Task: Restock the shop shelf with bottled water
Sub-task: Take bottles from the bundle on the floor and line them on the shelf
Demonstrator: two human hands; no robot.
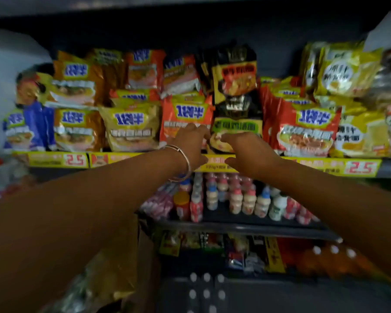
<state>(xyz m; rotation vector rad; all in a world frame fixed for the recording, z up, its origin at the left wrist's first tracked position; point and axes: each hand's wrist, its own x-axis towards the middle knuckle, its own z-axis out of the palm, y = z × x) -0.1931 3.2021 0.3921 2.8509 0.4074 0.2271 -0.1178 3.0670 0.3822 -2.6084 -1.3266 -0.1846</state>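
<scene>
Currently both hands, left hand (190, 143) and right hand (248, 150), are reaching at a green-black noodle packet (236, 129) on the shelf (59, 159); grip unclear. Capped bottles (205, 288), probably the water, sitting below, need picking next.

I stood before a dark shelving unit (246, 224) in dim light. Its upper shelf edge carried yellow price strips (59, 159) marked 2.5. A dark board (190, 30) hung overhead.
</scene>
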